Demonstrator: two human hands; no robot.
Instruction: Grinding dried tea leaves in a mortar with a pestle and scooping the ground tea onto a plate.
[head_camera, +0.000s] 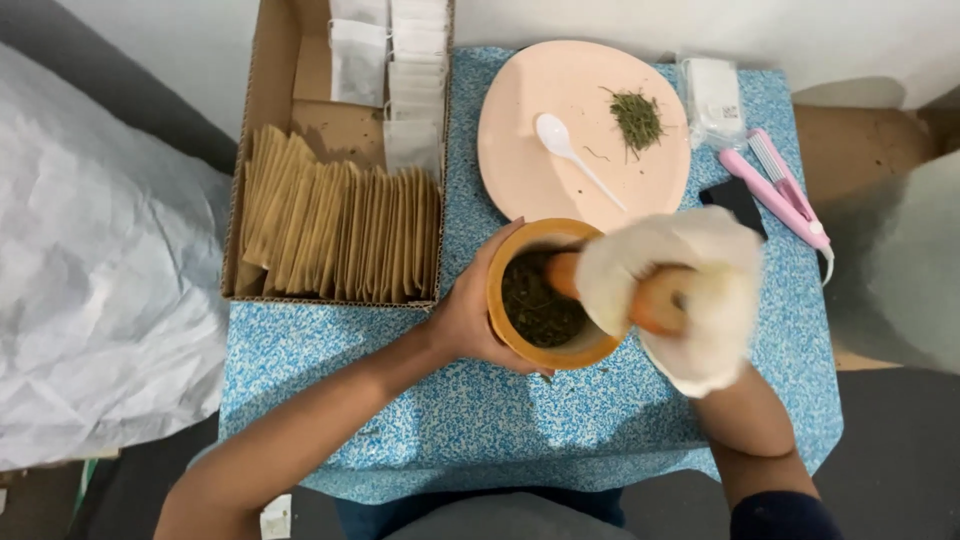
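Wooden mortar (545, 345) sits just in front of pink plate (570, 130). Risk: herbs (540, 305) could be flung over the rim if the pestle (655, 300) is driven off-centre. Pestle is gripped tight by gloved right hand (680, 295); mortar's side is cupped by bare left hand (470, 315).

I count one wooden mortar (545, 350), one pestle (650, 300), one pink plate (530, 150) and one white spoon (575, 155). I also see one cardboard box (270, 110), one pink clamp tool (780, 195) and two hands.
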